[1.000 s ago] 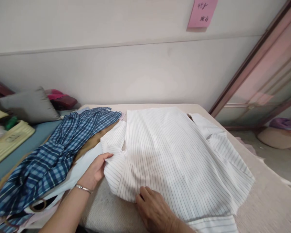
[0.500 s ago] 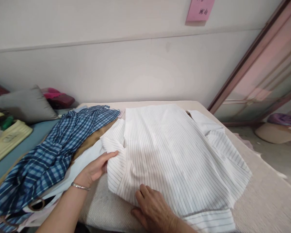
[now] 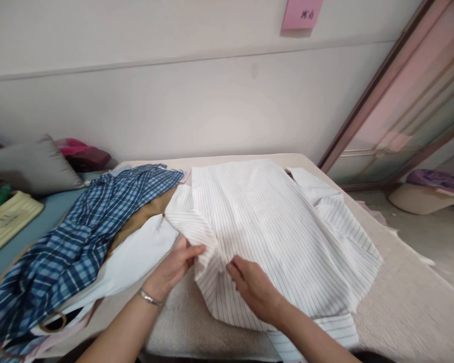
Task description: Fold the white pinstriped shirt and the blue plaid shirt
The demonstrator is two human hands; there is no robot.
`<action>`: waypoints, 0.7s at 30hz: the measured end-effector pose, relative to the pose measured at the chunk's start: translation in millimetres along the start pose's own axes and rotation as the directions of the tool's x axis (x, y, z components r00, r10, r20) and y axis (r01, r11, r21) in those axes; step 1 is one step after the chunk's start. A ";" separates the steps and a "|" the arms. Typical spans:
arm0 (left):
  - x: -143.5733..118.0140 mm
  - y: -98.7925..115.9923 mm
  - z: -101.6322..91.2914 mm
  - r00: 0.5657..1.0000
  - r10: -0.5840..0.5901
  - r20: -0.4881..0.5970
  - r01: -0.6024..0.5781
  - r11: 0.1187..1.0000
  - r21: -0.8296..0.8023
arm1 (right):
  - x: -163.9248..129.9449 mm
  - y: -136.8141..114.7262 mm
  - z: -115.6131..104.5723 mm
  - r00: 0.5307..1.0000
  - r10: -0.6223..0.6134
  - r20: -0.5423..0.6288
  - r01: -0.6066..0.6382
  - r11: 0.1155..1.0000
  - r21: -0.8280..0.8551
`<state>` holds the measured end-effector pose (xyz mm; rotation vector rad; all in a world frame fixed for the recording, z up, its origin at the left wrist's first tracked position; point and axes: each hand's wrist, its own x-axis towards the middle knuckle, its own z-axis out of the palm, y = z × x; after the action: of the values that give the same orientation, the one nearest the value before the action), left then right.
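**Two hands working a fold of striped shirt at the near edge of the padded board**

A white shirt with thin dark stripes (image 3: 272, 227) is lying spread across the middle of a beige padded board (image 3: 401, 312), its body reaching from near the far edge down to the near edge, with one sleeve trailing toward the board's right side. The left hand (image 3: 174, 267) is gripping the shirt's near-left part, thumb and fingers closing on a raised fold of the cloth; a thin metal bracelet (image 3: 149, 298) is sitting on that wrist. The right hand (image 3: 255, 287) is resting on the shirt just beside the left one, fingers curled and pressed together, fingertips pushing into the same fold; whether it is actually pinching the cloth cannot be told. The two hands are sitting close together, with a ridge of bunched fabric rising between them.

Along the board's left side a blue checked garment (image 3: 91, 227) is lying in a long heap, partly overlapping a tan cloth (image 3: 147, 214) and a plain white piece (image 3: 136, 257) that is touching the striped shirt's left edge. Beyond the left edge a grey cushion (image 3: 30, 166) is leaning by the wall, with something pink and dark red (image 3: 81, 154) behind it. A pink paper note (image 3: 300, 14) is hanging on the wall above the far edge.
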<state>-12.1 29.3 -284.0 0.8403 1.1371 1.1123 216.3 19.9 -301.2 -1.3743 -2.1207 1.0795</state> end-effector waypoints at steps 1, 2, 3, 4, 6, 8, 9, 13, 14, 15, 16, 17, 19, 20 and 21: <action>-1.6 -4.2 10.6 0.995 0.018 0.100 -0.025 0.997 0.072 | 6.1 2.9 -7.3 0.998 0.047 -0.043 -0.044 0.997 0.059; -4.0 -8.9 20.8 0.975 0.018 0.220 -0.054 0.986 0.161 | 11.7 6.2 -13.9 0.992 0.088 -0.089 -0.079 0.992 0.099; -7.2 -13.8 30.0 0.944 0.000 0.331 -0.094 0.960 0.266 | 16.4 9.9 -19.5 0.984 0.120 -0.135 -0.104 0.988 0.114; -11.4 -19.1 37.9 0.913 -0.022 0.408 -0.150 0.911 0.384 | 20.2 13.5 -23.9 0.974 0.139 -0.181 -0.122 0.987 0.102; -21.6 -30.4 48.6 0.903 -0.021 0.430 -0.280 0.729 0.624 | 24.9 20.4 -28.8 0.954 0.154 -0.258 -0.156 0.988 0.012; -32.4 -41.6 53.0 0.935 0.067 0.349 -0.336 0.487 0.806 | 26.3 26.1 -28.2 0.942 0.122 -0.312 -0.171 0.976 -0.135; -37.3 -46.7 53.5 0.946 0.106 0.307 -0.323 0.387 0.864 | 26.3 28.3 -26.4 0.940 0.077 -0.334 -0.155 0.964 -0.214; -48.9 -61.9 51.0 0.977 0.075 0.198 -0.211 0.262 0.942 | 27.2 30.5 -15.9 0.918 -0.244 -0.312 0.072 0.878 -0.473; -49.8 -64.7 50.7 0.982 0.045 0.186 -0.191 0.272 0.943 | 28.7 28.8 -13.6 0.908 -0.313 -0.278 0.133 0.845 -0.518; -50.1 -67.4 50.9 0.983 0.017 0.180 -0.178 0.287 0.941 | 31.2 26.1 -11.2 0.900 -0.366 -0.238 0.182 0.810 -0.557; -50.2 -70.2 51.5 0.984 -0.006 0.177 -0.167 0.301 0.939 | 34.9 22.4 -8.7 0.895 -0.401 -0.195 0.218 0.775 -0.593; -50.3 -73.0 52.4 0.983 -0.023 0.183 -0.167 0.307 0.937 | 39.9 18.0 -5.6 0.893 -0.424 -0.152 0.245 0.741 -0.625; -51.0 -79.0 55.0 0.974 -0.028 0.225 -0.207 0.292 0.934 | 54.1 8.0 2.9 0.891 -0.450 -0.057 0.294 0.669 -0.683; -51.7 -81.9 56.1 0.966 -0.021 0.258 -0.242 0.274 0.931 | 63.3 3.0 8.0 0.893 -0.450 -0.010 0.314 0.637 -0.704; -52.6 -84.5 57.0 0.957 -0.012 0.289 -0.276 0.253 0.927 | 73.5 -1.6 13.1 0.899 -0.437 0.024 0.325 0.628 -0.708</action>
<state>61.4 -42.3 -335.3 2.0397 1.5397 0.2364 174.0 80.1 -314.3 -1.1128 -2.6573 -0.0476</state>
